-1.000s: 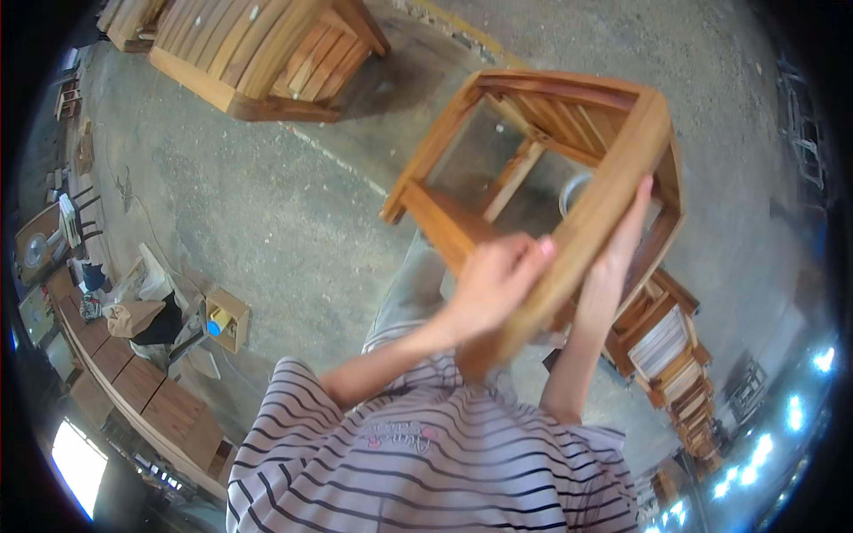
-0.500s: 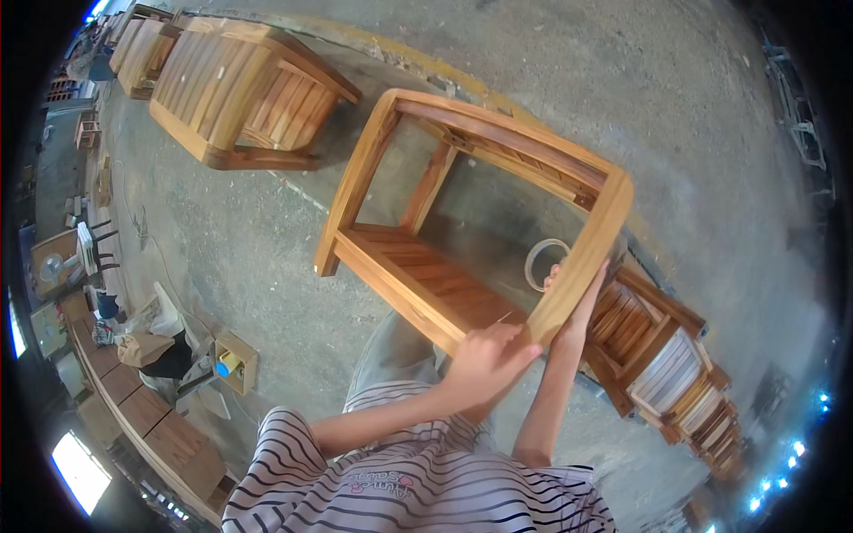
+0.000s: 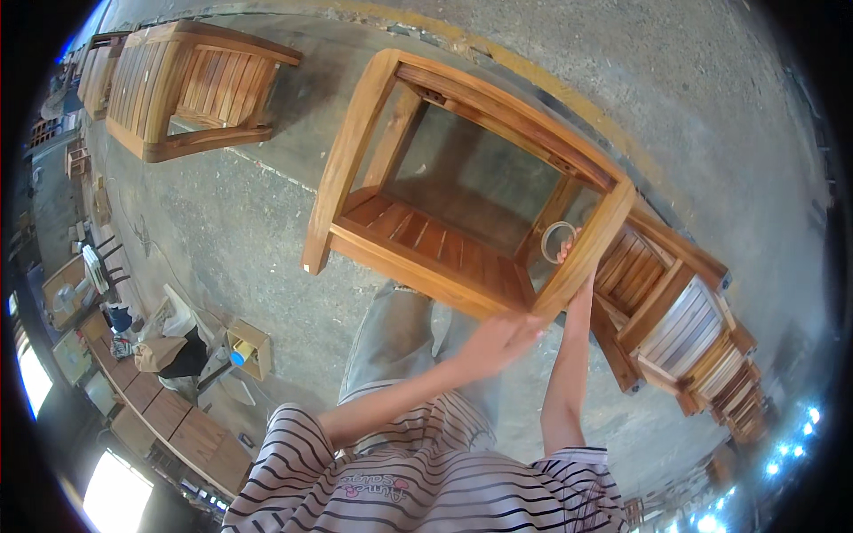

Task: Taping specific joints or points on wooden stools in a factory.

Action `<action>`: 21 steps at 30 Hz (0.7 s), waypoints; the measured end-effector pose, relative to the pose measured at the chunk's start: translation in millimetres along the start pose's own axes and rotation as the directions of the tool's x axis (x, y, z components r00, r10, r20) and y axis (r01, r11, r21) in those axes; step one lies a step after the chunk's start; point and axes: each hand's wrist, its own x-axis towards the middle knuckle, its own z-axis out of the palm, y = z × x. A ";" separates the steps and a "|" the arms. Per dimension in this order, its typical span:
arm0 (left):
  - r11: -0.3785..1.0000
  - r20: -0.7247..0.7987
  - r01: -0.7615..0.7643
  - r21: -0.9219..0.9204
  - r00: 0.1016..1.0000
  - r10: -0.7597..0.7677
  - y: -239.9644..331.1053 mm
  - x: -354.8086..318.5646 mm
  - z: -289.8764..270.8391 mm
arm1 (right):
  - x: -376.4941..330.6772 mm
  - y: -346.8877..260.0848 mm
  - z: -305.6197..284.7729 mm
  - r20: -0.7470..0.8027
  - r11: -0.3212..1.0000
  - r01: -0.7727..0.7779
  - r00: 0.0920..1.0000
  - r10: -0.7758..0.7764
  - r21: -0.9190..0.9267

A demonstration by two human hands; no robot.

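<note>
A slatted wooden chair (image 3: pixel 409 282) stands tilted in front of me, its open frame facing up and reddish slats showing inside. My right hand (image 3: pixel 581 282) wraps round the chair's near right rail from the outer side, and its fingertips show through the frame. By those fingertips is a pale ring like a tape roll (image 3: pixel 545 242); whether they grip it I cannot make out. My left hand (image 3: pixel 505 345) is at the chair's near corner, where that rail meets the front one. Motion smears its fingers, so anything held there is hidden.
More slatted wooden chairs (image 3: pixel 142 84) stand in a row at the upper left. Another line of chairs (image 3: pixel 653 306) runs off to the lower right, close to my right arm. On the left are a small open box (image 3: pixel 256 342) and a long wooden bench (image 3: pixel 200 444).
The chair has tipped, so more of its inner slats and far legs show. My left hand has moved slightly down and is now blurred. My right hand keeps its hold, slightly higher in view.
</note>
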 end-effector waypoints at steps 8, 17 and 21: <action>0.994 -0.095 0.099 -0.054 0.990 -0.103 7.5 7.1 -13.9 | -9.9 -12.8 -16.3 -0.292 0.870 0.194 0.890 -0.351 -0.454; 0.995 -0.279 -0.101 -0.012 0.956 0.093 46.6 12.2 -12.6 | -168.0 -25.6 115.3 0.032 0.649 0.380 0.877 -0.480 -0.659; 0.984 -0.332 -0.167 0.054 0.927 0.175 62.4 -1.8 8.2 | -214.2 -29.9 135.7 0.208 0.678 0.393 0.917 -0.341 -0.621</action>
